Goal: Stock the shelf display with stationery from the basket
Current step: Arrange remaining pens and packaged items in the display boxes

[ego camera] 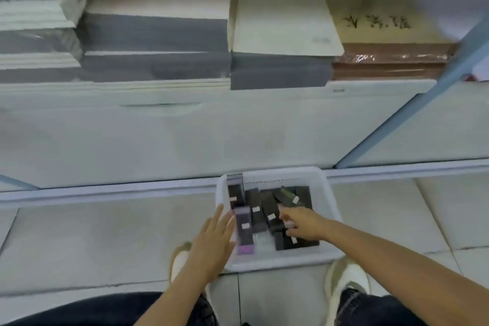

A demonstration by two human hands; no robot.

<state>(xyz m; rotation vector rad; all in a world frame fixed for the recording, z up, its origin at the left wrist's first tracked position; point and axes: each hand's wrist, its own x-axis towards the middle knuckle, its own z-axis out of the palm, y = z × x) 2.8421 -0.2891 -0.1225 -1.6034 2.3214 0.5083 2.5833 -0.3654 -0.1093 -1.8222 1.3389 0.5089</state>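
Left hand (214,238): you have it flat, fingers straight and together, holding nothing. It lies over the left rim of the white plastic basket (330,209), and its fingertips touch the lilac rectangular cardboard box (244,230).

Right hand (303,222): it reaches in from the right over the dark grey rectangular cardboard boxes (264,209). Its fingertips (282,213) rest on or just above one of them. The frame is blurred, so I cannot tell whether it has closed on a box.

Location: the basket sits on the pale tiled floor (79,233), just in front of the white shelf (185,127) and between your shoes. All visible stock is inside the basket. Stacked grey and white paper packs (156,34) fill the shelf level above.

Handling, as a judgement:
- The boxes look light and stiff, with smooth faces that may slip against each other.
- They are unlikely to be fragile, but the corners would crush under a hard squeeze.
- Take each one across its narrow width, thumb on one long side and fingers on the other, near the middle.
- Lift it clear so that you do not drag its neighbours.

Orientation:
- The lilac box lies flat at the left wall, white label up, with its long axis running near to far and leaning slightly left at the far end.
- Most dark boxes lie the same way, packed side by side.
- One or two at the far right lie slanted across the rest.
- One box in the far left corner appears to stand on end.
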